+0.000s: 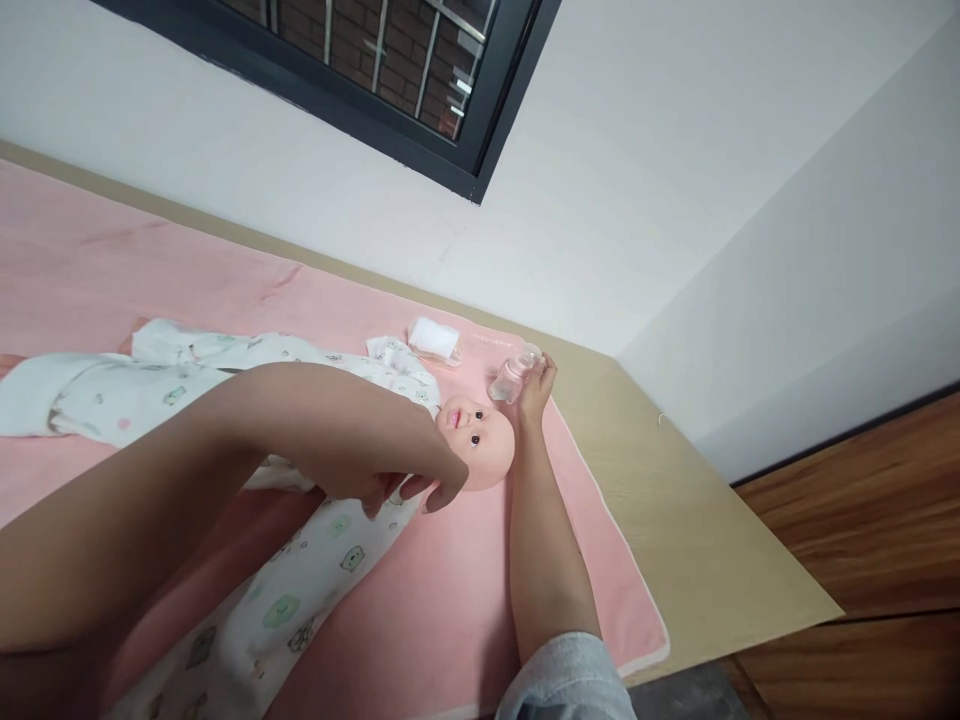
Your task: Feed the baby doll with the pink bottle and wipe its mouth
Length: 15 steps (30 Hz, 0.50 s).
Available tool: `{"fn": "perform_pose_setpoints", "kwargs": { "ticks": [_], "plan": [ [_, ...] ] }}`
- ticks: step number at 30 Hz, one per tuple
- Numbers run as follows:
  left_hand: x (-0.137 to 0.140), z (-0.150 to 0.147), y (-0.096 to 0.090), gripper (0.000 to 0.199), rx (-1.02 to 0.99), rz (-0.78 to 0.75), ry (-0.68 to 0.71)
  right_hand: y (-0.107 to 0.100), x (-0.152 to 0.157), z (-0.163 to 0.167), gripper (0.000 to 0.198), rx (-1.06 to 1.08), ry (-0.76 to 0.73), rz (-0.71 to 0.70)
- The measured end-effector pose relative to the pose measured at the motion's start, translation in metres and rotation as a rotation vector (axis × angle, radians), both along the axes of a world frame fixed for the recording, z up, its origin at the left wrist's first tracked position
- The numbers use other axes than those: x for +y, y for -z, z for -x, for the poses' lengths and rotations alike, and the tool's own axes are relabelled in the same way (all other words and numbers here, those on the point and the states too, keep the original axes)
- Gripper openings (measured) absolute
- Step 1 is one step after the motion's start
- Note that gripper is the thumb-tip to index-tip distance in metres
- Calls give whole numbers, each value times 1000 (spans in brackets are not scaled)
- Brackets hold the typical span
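Clear bottle (510, 378), perhaps part-filled, near bald doll (489, 448) in white printed clothes (172, 392).

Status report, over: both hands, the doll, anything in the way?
Left hand curled beside baby doll. Right hand at clear bottle, grip unclear. Doll face-up on pink mat. Left arm partly hides doll from view.

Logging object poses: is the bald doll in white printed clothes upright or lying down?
Lying face up: the doll shows its eyes and pink lips, and its body stretches along the pink fabric mat.
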<state>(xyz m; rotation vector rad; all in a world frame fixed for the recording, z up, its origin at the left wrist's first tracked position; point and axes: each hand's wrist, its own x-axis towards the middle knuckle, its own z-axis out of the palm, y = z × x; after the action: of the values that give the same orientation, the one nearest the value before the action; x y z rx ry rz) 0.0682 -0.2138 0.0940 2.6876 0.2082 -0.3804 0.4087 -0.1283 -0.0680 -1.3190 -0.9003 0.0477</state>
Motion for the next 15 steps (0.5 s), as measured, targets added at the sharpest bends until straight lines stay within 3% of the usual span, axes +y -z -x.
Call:
{"fn": "perform_pose_setpoints", "kwargs": {
  "ticks": [4, 11, 15],
  "plan": [
    [3, -3, 4, 40, -15, -42, -6, -14, -6, 15, 65, -91, -74, 74],
    [-1, -6, -1, 31, -12, -60, -151, -35, -16, 16, 71, -125, 25, 227],
    [5, -4, -3, 23, -118, -119, -196, -58, -18, 19, 75, -78, -6, 152]
  ]
}}
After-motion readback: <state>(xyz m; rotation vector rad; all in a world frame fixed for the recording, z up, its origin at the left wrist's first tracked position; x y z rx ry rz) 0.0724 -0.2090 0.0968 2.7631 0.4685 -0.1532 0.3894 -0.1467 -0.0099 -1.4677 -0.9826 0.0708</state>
